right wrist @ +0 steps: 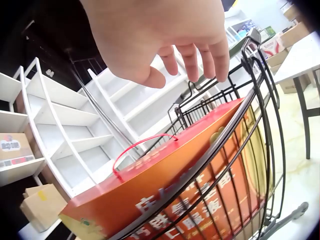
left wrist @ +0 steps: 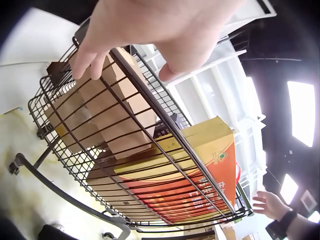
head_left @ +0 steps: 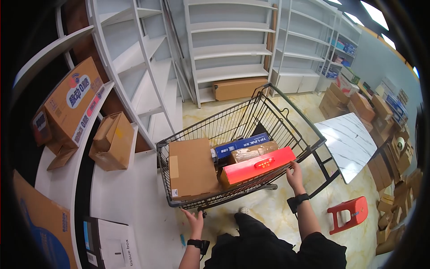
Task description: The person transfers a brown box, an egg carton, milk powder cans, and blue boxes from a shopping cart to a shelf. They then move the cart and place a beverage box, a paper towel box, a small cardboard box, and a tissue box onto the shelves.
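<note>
A black wire shopping cart (head_left: 169,201) stands in front of the person. Inside it are a large brown cardboard box (head_left: 190,166), a blue TP-LINK box (head_left: 242,145), a brown taped parcel (head_left: 254,152) and a red gift box (head_left: 264,165) with a red cord handle (right wrist: 142,146). The left hand (head_left: 194,222) is at the cart's near left corner; in the left wrist view its loosely spread fingers hang over the rim beside the cardboard box. The right hand (head_left: 295,177), fingers relaxed, hovers by the right end of the red gift box, holding nothing.
White shelves (head_left: 230,50) line the back and left, carrying cartons (head_left: 74,105) and a tissue box carton (head_left: 112,244). A red stool (head_left: 358,211) and a marble-patterned tabletop (head_left: 345,143) are to the right. Cardboard boxes (head_left: 380,170) pile along the right wall.
</note>
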Motion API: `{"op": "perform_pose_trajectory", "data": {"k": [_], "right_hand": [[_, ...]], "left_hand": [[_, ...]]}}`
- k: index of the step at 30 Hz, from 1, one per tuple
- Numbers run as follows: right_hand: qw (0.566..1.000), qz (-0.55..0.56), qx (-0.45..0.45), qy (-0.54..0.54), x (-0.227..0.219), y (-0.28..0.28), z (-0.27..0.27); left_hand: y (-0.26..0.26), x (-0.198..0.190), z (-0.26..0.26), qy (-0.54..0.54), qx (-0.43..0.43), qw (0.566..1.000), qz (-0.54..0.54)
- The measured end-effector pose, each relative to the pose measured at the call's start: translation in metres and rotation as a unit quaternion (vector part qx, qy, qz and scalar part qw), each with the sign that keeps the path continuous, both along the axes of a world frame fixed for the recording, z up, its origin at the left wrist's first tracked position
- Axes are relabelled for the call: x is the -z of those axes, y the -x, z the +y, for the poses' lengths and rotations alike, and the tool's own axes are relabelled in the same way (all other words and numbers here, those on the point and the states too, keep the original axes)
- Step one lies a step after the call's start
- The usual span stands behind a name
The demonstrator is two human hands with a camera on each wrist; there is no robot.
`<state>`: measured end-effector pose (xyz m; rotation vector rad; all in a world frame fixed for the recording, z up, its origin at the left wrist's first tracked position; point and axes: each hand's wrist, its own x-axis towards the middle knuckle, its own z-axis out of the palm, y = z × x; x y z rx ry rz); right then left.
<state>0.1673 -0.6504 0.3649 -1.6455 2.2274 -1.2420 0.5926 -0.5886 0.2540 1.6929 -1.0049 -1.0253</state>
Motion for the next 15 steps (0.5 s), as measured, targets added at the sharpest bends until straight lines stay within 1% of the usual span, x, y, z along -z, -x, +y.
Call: {"op": "perform_pose_trajectory", "data": {"k": [1, 2, 3, 4, 5, 6, 7, 8, 10, 11, 13, 14, 15], "right_hand": [[0.999, 0.036, 0.018, 0.001, 0.002, 0.012, -0.005], [0.997, 0.072, 0.034, 0.001, 0.0, 0.022, -0.011], [0.995, 0.079, 0.052, 0.003, 0.0, 0.034, -0.019], [0.995, 0.081, 0.052, 0.0, -0.002, 0.047, -0.026], [0.989, 0.131, 0.063, -0.032, -0.003, 0.063, -0.033], [0.979, 0.181, 0.073, -0.065, 0.0, 0.08, -0.039], [0.973, 0.195, 0.085, -0.094, 0.004, 0.094, -0.046], [0.973, 0.196, 0.081, -0.095, 0.008, 0.107, -0.052], [0.938, 0.29, 0.081, -0.17, 0.019, 0.129, -0.059], [0.925, 0.323, 0.069, -0.189, 0.021, 0.135, -0.061], [0.911, 0.35, 0.044, -0.214, 0.007, 0.134, -0.06], [0.906, 0.353, 0.04, -0.232, 0.003, 0.131, -0.061], [0.899, 0.386, 0.042, -0.201, 0.015, 0.137, -0.06]], "left_hand": [[0.003, -0.002, -0.006, -0.016, -0.027, 0.999, 0.032], [0.005, 0.004, -0.013, -0.018, -0.025, 0.999, 0.034], [0.005, 0.016, -0.019, -0.025, -0.024, 0.999, 0.004], [0.004, 0.028, -0.024, -0.031, -0.023, 0.999, -0.027], [0.004, 0.037, -0.029, -0.033, -0.024, 0.999, -0.026], [0.004, 0.042, -0.033, -0.06, -0.012, 0.997, -0.048], [0.005, 0.047, -0.036, -0.087, -0.002, 0.994, -0.069], [0.009, 0.042, -0.039, -0.09, -0.006, 0.994, -0.069], [0.018, 0.021, -0.041, -0.112, -0.014, 0.992, -0.059], [0.021, 0.021, -0.042, -0.116, -0.021, 0.991, -0.059], [0.023, 0.027, -0.045, -0.07, -0.049, 0.996, 0.028], [0.023, 0.033, -0.047, -0.073, -0.055, 0.995, 0.027], [0.023, 0.039, -0.047, -0.066, -0.056, 0.996, 0.002]]}}
